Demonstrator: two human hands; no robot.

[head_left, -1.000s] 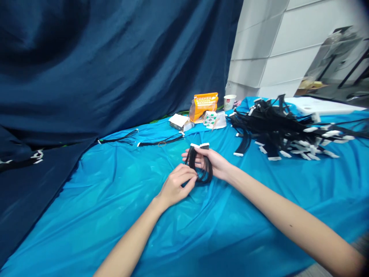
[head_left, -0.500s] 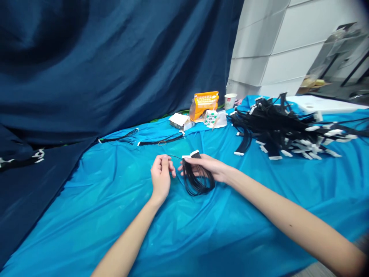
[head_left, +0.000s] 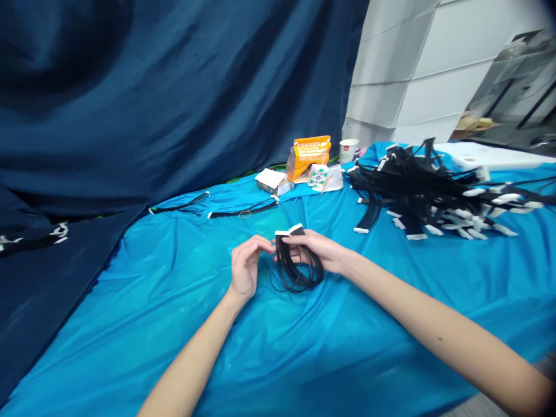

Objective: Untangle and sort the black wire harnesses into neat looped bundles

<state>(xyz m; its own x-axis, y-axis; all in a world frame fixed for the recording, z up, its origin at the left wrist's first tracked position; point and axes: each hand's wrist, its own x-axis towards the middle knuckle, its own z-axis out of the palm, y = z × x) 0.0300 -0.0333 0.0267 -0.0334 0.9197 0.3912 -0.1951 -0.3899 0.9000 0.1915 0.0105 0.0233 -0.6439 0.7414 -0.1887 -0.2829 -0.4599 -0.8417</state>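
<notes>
A looped wire harness (head_left: 304,284) of many thin black wires hangs from my right hand (head_left: 319,249), which is closed around it. Its two white connectors (head_left: 282,233) sit side by side at the top, above my thumb. To the left, my left hand (head_left: 248,260) has its fingers stretched toward the left connector, tips right at the harness edge; whether they touch it is hard to make out. One loose wire (head_left: 271,281) bows out at the loop's lower left.
Blue sheeting (head_left: 174,324) covers the table. A large heap of black harnesses (head_left: 417,185) lies at the right. Farther back are two loose harnesses (head_left: 234,213), a rubber band (head_left: 245,214), a small box (head_left: 271,180), an orange bag (head_left: 310,153) and a paper cup (head_left: 348,150).
My left hand has let go of a single wire it was pulling leftward; that wire now droops beside the loop. Its fingers have extended right, toward the connector. My right hand keeps its hold.
</notes>
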